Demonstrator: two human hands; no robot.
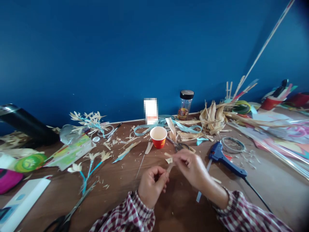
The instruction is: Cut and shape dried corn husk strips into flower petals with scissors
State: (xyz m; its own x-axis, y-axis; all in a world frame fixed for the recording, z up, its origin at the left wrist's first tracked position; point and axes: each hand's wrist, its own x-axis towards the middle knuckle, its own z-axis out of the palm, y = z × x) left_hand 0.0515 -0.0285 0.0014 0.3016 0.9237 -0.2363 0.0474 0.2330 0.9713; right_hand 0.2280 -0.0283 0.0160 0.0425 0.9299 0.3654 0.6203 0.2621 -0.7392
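Both my hands meet low in the middle of the brown table (116,187). My left hand (152,185) is curled closed around the lower end of a thin pale husk stem (169,167). My right hand (190,167) pinches the top of that same stem, where small cream husk petals (169,159) stick out. Just beyond the hands stand a small red paper cup (158,137) and a pair of scissors (178,145). A blue glue gun (225,159) lies just right of my right hand.
Dried corn husks (213,117), a blue ribbon (166,124) and a jar with a black lid (185,104) line the back by the blue wall. Finished husk flowers on blue stems (89,164) and black scissors (72,211) lie at left. Coloured papers (282,138) cover the right.
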